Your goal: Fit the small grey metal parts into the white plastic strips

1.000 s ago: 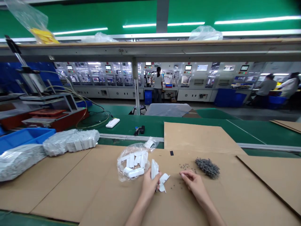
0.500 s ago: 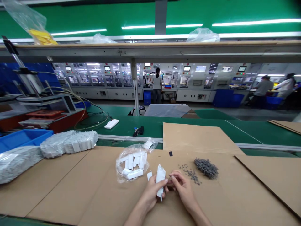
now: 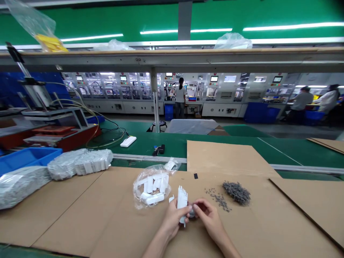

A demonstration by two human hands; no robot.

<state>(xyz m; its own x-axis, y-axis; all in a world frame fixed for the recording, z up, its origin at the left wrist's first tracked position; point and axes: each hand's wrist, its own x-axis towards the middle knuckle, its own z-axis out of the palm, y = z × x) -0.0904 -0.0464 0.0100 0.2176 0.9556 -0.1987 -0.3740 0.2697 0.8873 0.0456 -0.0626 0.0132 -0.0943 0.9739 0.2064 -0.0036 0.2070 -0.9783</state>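
Head view: right hand [image 3: 209, 217] has come from the grey pile [image 3: 237, 192], pinching a small piece [image 3: 191, 214] against white parts [image 3: 182, 198] the left hand [image 3: 172, 219] clasps.

White toothed plastic part [image 3: 182, 199], upright.

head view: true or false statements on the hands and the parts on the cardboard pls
1. The left hand holds a stack of white pieces. True.
2. The clear bag of white parts lies on the cardboard. True.
3. The grey pile of small parts lies left of the clear bag. False: it lies to the right of it.
4. The right hand rests on the grey pile. False: it meets the left hand at the stack of white pieces, apart from the pile.
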